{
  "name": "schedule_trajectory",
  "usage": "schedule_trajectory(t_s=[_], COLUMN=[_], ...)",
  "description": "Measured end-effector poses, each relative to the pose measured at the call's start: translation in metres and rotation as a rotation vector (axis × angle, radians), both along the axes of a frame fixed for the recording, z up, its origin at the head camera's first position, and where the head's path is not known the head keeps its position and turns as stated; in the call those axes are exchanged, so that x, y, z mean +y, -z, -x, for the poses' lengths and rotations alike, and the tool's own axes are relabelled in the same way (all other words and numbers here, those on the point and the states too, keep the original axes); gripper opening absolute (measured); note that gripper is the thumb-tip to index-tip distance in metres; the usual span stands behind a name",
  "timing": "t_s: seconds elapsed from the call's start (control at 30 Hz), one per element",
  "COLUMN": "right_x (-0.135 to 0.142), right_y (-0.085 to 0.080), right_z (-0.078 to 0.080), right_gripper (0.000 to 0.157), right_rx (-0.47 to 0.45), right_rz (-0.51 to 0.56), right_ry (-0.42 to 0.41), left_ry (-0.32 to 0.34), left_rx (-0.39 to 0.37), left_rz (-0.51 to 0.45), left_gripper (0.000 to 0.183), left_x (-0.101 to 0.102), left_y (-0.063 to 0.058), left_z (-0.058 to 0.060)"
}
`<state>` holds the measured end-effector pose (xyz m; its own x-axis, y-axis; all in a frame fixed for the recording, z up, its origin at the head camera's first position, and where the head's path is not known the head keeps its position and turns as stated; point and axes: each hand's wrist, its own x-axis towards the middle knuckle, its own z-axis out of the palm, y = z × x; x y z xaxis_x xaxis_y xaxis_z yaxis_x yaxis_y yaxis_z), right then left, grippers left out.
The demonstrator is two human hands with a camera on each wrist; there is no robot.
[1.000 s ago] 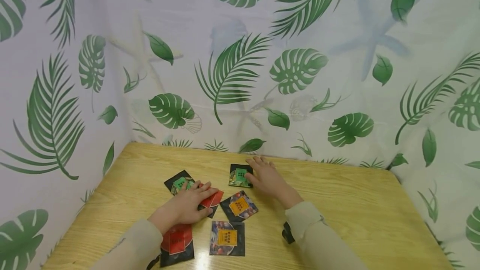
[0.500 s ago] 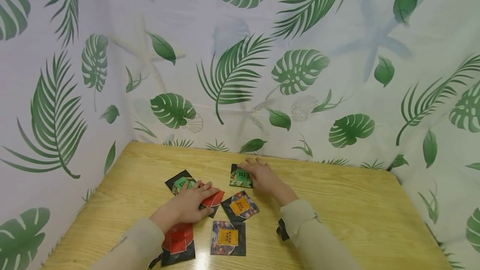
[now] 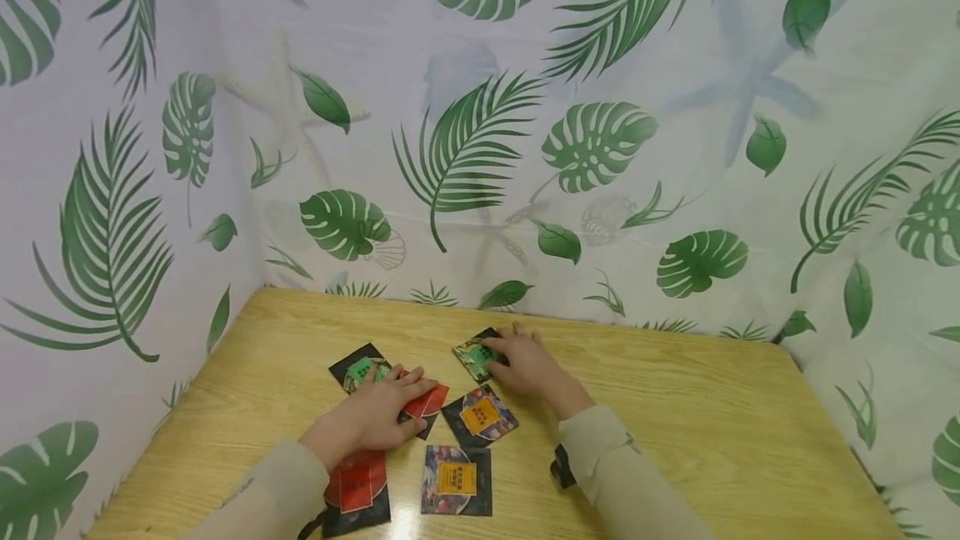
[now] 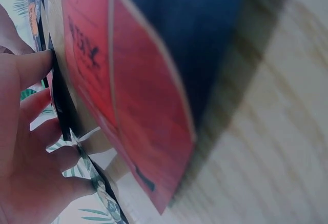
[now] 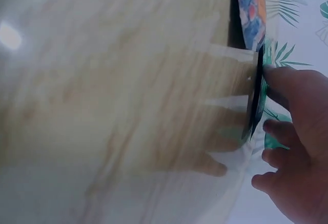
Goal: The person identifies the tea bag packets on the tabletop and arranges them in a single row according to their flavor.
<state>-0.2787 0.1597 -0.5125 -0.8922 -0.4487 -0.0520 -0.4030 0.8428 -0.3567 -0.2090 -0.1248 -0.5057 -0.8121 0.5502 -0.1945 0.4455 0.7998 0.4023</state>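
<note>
My left hand (image 3: 375,413) rests palm down with fingers spread, touching a red-and-black packet (image 3: 429,401) and the near edge of a green-labelled black packet (image 3: 360,367). Under that wrist lies another red packet (image 3: 356,486), large and close in the left wrist view. At the back, my right hand (image 3: 525,363) has its thumb and fingertips on a second green-labelled packet (image 3: 474,355), which sits at a slant. In the right wrist view this packet (image 5: 258,93) shows edge-on beside the thumb. Two orange-labelled packets, one slanted (image 3: 480,415) and one straight (image 3: 457,480), lie between the forearms.
The wooden table (image 3: 712,440) meets a white leaf-print cloth (image 3: 600,257) along its back and left sides. A black strap piece (image 3: 561,467) shows by my right cuff.
My right hand has reached slightly left onto the back green packet and turned it from straight to slanted. My left hand stays on its packets, which have not moved.
</note>
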Motion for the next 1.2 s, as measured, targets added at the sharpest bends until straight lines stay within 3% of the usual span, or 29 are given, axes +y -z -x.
schedule_trajectory(t_s=[0.1,0.23,0.33,0.4,0.53,0.63,0.83,1.2], right_x=[0.000,0.001,0.004,0.007,0.011,0.013,0.014,0.022], right_y=[0.001,0.002,-0.001,-0.003,-0.003,0.000,0.007,0.005], right_z=[0.000,0.001,0.000,-0.001,-0.004,-0.004,-0.004,-0.015], right_gripper=[0.046,0.035,0.026,0.024,0.045,0.050,0.051,0.056], right_rx=[0.062,0.159,0.183,0.164,0.083,0.022,-0.036,0.024], right_rz=[-0.019,-0.059,-0.041,-0.015,0.010,-0.022,-0.016,0.041], right_ry=[0.039,0.060,0.045,0.013,-0.071,-0.102,-0.051,0.011], left_ry=[0.000,0.000,-0.003,-0.003,-0.003,-0.003,-0.002,0.005], left_rx=[0.004,0.004,0.000,0.000,0.004,0.005,0.010,0.011], left_rz=[-0.001,-0.008,-0.016,-0.019,-0.015,-0.013,-0.012,-0.019], left_gripper=[0.061,0.061,0.061,0.061,0.061,0.061,0.060,0.062], left_x=[0.000,0.000,0.000,0.000,0.000,0.000,0.000,-0.002], left_y=[0.001,0.001,0.001,0.000,0.001,0.002,0.002,0.004], left_z=[0.000,0.000,-0.001,-0.001,-0.001,-0.001,-0.002,-0.001])
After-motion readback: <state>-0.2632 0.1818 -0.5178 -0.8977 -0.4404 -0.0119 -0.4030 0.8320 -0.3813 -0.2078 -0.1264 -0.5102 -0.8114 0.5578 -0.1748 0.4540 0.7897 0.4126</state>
